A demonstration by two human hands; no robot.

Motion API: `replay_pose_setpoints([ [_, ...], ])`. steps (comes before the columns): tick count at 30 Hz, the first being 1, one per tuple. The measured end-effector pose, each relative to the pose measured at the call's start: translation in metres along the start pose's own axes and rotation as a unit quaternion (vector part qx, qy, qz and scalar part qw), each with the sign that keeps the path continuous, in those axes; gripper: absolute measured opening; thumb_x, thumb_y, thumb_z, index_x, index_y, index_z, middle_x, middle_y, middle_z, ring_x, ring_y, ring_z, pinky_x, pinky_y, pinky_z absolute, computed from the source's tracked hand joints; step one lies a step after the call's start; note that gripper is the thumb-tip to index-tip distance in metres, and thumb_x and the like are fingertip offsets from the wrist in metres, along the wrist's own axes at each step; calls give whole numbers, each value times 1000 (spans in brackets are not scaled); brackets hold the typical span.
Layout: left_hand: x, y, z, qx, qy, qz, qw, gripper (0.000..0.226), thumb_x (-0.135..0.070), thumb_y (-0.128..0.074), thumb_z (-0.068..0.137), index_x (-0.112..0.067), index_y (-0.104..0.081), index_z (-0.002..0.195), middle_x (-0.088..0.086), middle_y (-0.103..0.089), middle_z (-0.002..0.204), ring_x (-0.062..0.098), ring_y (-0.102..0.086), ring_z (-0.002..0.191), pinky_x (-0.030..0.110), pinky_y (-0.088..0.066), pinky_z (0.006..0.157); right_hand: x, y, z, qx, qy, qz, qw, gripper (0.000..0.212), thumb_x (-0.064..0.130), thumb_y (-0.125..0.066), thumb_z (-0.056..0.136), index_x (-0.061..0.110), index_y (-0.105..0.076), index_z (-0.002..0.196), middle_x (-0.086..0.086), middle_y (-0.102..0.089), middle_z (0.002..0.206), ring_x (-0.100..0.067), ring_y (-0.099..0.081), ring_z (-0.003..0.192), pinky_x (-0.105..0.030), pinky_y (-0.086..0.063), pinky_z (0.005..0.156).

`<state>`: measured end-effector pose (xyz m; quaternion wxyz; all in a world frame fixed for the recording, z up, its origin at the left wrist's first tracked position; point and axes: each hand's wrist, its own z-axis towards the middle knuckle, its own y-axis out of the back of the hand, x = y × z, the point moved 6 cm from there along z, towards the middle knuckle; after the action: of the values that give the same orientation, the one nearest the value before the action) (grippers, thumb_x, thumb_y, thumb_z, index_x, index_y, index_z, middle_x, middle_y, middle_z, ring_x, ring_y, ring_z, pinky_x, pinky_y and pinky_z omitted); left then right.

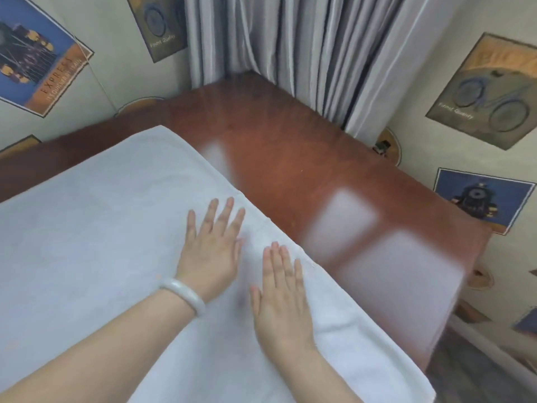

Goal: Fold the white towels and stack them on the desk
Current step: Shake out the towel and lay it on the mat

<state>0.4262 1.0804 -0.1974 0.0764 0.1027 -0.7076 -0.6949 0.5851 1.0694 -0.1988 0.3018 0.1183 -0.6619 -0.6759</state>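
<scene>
A large white towel (96,228) lies spread flat across the left and lower part of the reddish-brown wooden desk (290,158). Its right edge runs diagonally from the upper middle down to the lower right. My left hand (210,248), with a pale bangle on the wrist, lies palm down on the towel, fingers straight and spread. My right hand (280,295) lies flat on the towel beside it, fingers straight and together, close to the towel's right edge.
Grey curtains (290,45) hang behind the desk's far corner. Poster-patterned walls stand to the left and right. The desk's right edge (453,301) drops off to a grey floor at the lower right. Bright window reflections show on the bare wood.
</scene>
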Motion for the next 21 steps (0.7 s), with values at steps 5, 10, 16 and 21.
replay_pose_setpoints([
  [5,-42,-32,-24,54,-9,-18,998,59,-47,-13,100,-29,-27,155,-2,-21,163,23,-19,150,66,-11,113,-57,-1,-41,40,12,-21,999,59,38,-32,100,8,-33,152,-6,-24,161,-18,-18,150,-42,-17,118],
  [10,-42,-31,-25,52,6,-16,998,61,-50,-9,98,-34,-15,157,-6,-9,165,18,-5,152,62,0,116,-149,26,-95,50,-61,-63,995,65,50,-19,102,14,-17,157,1,-15,164,-12,-10,151,-39,-12,121],
  [16,-58,-15,-43,28,24,-26,999,67,-50,-9,96,-24,-22,156,4,-15,164,28,-13,151,64,-8,116,-169,47,-111,-3,-185,-82,979,74,53,-9,103,1,-30,151,-13,-28,159,-25,-20,149,-49,-14,119],
  [21,-76,-24,-147,27,47,-57,997,60,-48,-14,102,-22,-30,154,6,-21,163,27,-23,149,65,-16,113,-102,20,-105,60,36,-35,997,63,47,-22,102,11,-27,154,-1,-17,163,-18,-16,150,-45,-13,119],
])
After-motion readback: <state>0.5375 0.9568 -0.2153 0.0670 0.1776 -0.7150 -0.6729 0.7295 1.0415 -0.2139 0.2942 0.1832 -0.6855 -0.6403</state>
